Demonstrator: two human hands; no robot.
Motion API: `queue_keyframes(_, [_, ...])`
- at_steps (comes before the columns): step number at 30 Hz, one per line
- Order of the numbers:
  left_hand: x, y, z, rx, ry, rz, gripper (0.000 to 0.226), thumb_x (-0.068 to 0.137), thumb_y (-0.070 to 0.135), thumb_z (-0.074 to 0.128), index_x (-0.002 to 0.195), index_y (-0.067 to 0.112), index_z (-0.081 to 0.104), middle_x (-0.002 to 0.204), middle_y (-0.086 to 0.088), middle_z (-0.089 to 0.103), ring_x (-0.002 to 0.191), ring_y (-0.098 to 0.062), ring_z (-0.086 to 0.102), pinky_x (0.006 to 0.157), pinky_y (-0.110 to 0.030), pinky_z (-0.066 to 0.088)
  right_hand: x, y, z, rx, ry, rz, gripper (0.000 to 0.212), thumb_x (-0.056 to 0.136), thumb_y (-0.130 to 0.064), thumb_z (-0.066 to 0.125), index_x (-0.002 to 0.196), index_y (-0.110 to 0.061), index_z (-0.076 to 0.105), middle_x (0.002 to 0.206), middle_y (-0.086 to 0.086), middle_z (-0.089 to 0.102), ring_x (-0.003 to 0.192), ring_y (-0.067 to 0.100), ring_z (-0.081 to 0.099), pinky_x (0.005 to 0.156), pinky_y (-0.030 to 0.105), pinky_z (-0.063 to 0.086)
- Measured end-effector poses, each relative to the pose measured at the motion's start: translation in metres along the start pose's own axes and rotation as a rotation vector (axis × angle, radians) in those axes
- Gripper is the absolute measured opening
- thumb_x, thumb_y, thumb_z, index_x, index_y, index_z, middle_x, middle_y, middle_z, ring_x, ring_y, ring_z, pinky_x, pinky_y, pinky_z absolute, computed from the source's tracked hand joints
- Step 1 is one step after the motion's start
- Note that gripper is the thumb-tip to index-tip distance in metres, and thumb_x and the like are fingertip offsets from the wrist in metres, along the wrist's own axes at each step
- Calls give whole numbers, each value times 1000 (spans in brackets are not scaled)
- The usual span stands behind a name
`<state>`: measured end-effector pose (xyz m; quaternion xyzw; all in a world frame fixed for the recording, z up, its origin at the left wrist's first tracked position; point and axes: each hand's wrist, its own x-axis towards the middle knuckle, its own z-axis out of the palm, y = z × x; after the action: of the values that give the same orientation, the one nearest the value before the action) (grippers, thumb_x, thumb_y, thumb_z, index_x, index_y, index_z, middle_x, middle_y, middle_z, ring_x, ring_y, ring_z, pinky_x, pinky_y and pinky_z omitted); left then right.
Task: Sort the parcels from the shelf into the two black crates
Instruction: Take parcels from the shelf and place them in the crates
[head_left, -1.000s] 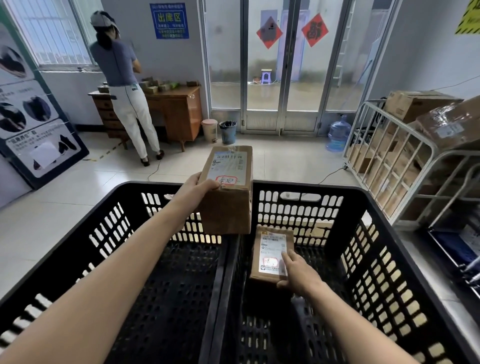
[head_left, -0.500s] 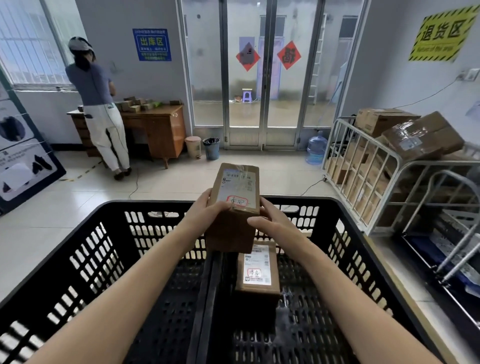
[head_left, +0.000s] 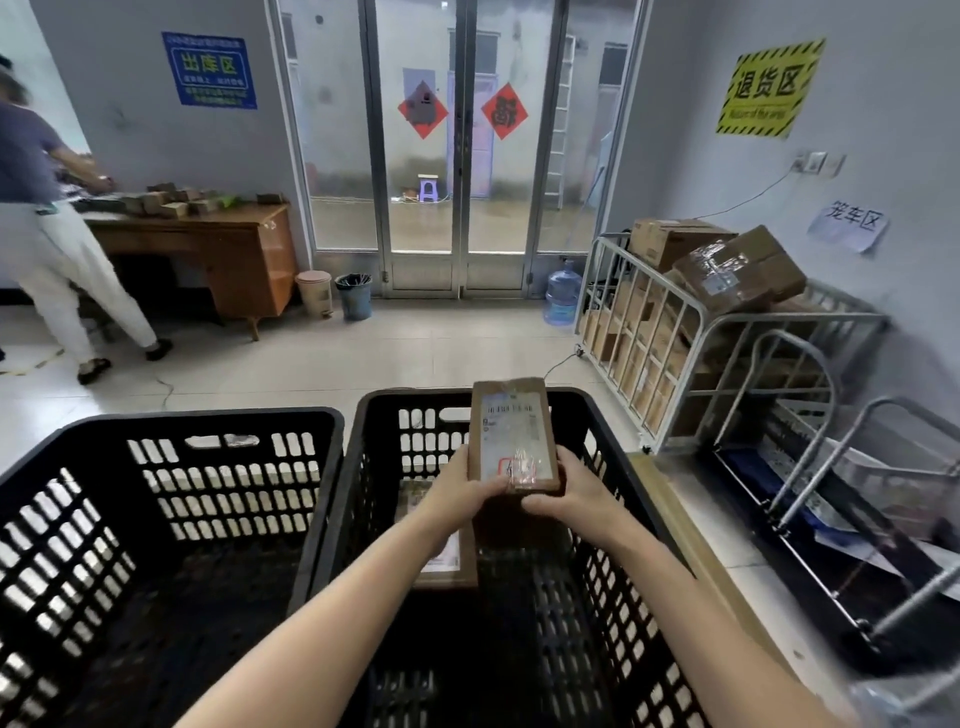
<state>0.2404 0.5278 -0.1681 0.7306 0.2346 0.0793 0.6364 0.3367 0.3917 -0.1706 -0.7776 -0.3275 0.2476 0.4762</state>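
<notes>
Item: labelled parcel (head_left: 514, 436), gripped by left hand (head_left: 465, 496) and right hand (head_left: 571, 493), over right crate (head_left: 613, 467); second parcel (head_left: 447, 558) inside; left crate (head_left: 208, 415) beside.

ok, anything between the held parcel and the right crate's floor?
Partly. The left hand and right hand grip the held parcel over the right crate. A second parcel lies on its floor below the left hand; the floor under the right hand looks bare.

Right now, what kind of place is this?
Probably a parcel sorting depot. Taped boxes fill a cage cart, zone signs hang on the walls, and a labelled parcel is held over a black crate.
</notes>
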Motion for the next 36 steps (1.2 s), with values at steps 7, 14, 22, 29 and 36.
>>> queue_keyframes(7, [15, -45, 18, 97, 21, -152, 53, 83, 13, 67, 130, 12, 42, 126, -4, 56, 102, -12, 52, 85, -24, 40, 17, 56, 23, -87, -45, 108, 80, 54, -14, 75, 125, -13, 37, 122, 3, 54, 114, 15, 53, 99, 28, 44])
queue_keyframes(14, [33, -82, 24, 206, 21, -231, 55, 75, 17, 75, 123, 13, 46, 118, 0, 60, 92, -9, 55, 76, -20, 44, 31, 102, 38, -109, -65, 216, 79, 62, -2, 75, 128, -14, 34, 126, 3, 48, 119, 16, 48, 97, 22, 43])
queue_keyframes(22, [41, -104, 34, 666, 42, -266, 82, 72, 55, 69, 138, 19, 36, 140, -5, 37, 132, -24, 30, 106, -39, 30, 28, 136, 49, -113, -59, 254, 80, 65, -5, 77, 130, -20, 32, 130, -1, 49, 123, 13, 48, 99, 24, 43])
queue_keyframes(29, [44, -106, 30, 793, -19, -223, 87, 73, 62, 64, 141, 17, 31, 143, -7, 34, 133, -24, 29, 106, -39, 32, 27, 134, 48, -189, -45, 229, 81, 69, -6, 75, 135, -21, 30, 135, -2, 45, 127, 13, 44, 103, 24, 39])
queue_keyframes(36, [42, -103, 12, 1011, -16, -141, 94, 74, 48, 70, 146, 17, 19, 148, -9, 28, 138, -26, 22, 113, -41, 22, 32, 117, 49, -780, -55, -11, 93, 80, -19, 69, 149, -13, 6, 158, 3, 0, 146, 17, 0, 117, 30, 7])
